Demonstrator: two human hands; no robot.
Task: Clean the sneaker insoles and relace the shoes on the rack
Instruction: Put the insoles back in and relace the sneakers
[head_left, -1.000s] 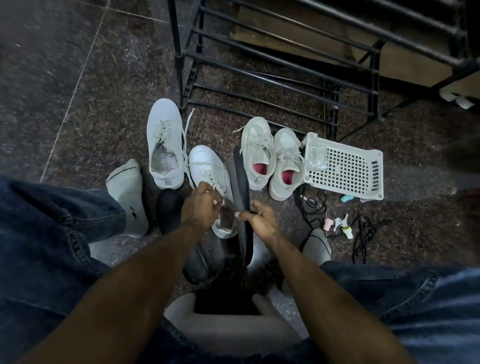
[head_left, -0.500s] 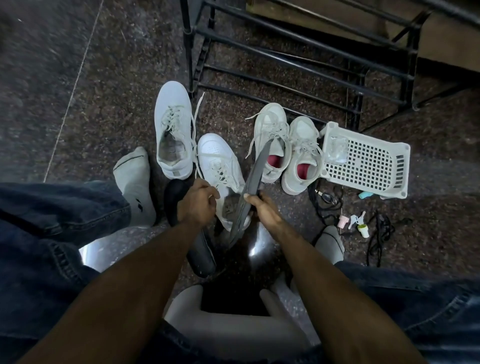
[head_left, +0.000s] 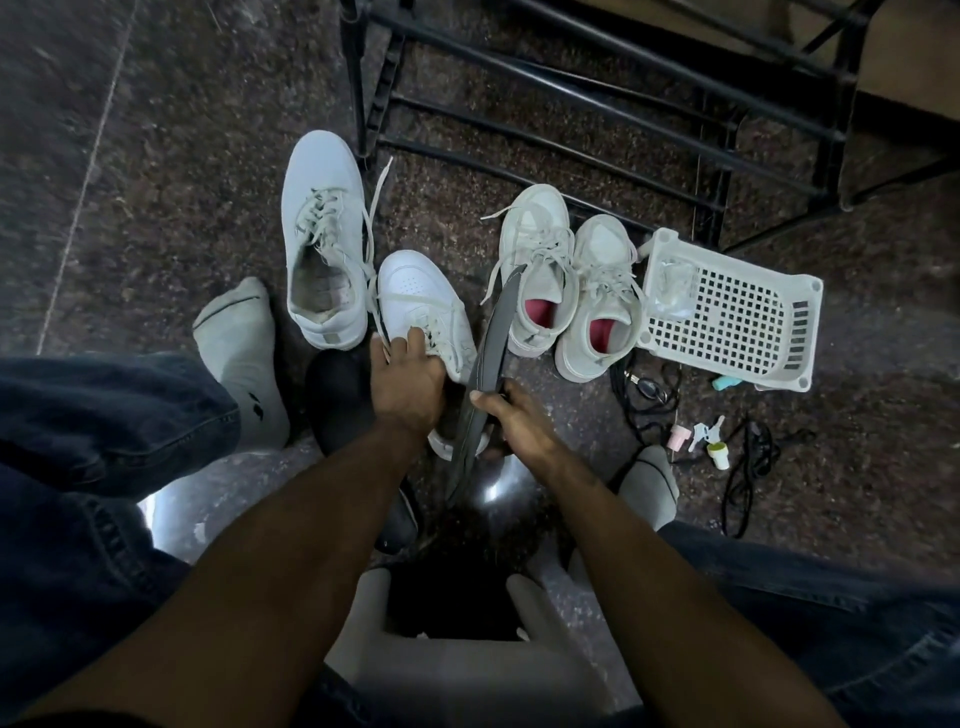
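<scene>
Now I count four white shoes on the floor. One big sneaker (head_left: 323, 244) lies at 11 o'clock from my hands. One small sneaker (head_left: 423, 312) sits right under my left hand (head_left: 408, 387). A pair of sneakers with pink insides (head_left: 566, 280) stands side by side at 1 o'clock, touching each other. I count two dark insoles. One insole (head_left: 485, 364) is in my right hand (head_left: 511, 415). The other insole (head_left: 337, 405) lies flat on the floor at 9 o'clock from my left hand. One white basket (head_left: 737, 312) lies at 3 o'clock, just beside the pink pair. One black rack (head_left: 571, 98) stands at 12 o'clock, behind all the shoes.

At 9 and 10 o'clock the floor (head_left: 130, 182) is wide and bare. At 3 o'clock black cords (head_left: 748, 467) and small caps (head_left: 698, 441) crowd the floor.

My left grip is curled over the heel end of the small sneaker, thumb by the laces. My right grip is clenched on the middle of the insole, which stands on its edge and points up toward 12 o'clock. Both my arms reach forward between my knees.
</scene>
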